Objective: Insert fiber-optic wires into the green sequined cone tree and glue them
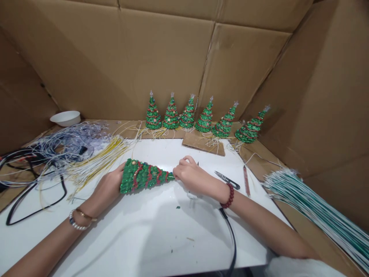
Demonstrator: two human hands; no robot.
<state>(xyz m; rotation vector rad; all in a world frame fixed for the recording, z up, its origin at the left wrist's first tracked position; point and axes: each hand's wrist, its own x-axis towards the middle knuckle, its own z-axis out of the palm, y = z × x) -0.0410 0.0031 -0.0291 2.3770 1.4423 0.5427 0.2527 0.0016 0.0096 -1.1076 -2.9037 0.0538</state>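
A green glittery cone-shaped Christmas tree ornament wound with a red beaded garland lies almost level above the white work board, its tip pointing right. My left hand grips its wide base. My right hand pinches at the narrow tip, and its fingers hide the very end. Small snips with black handles lie on the board just right of my right hand. Several finished tree ornaments stand in a row beyond the board, each topped with a clear star.
Bundles of yellow wire and silver-white wire spread to the left, beside a looped black cable. A white bowl sits far left. Green-and-white wires fan out at right. Cardboard walls surround the bench.
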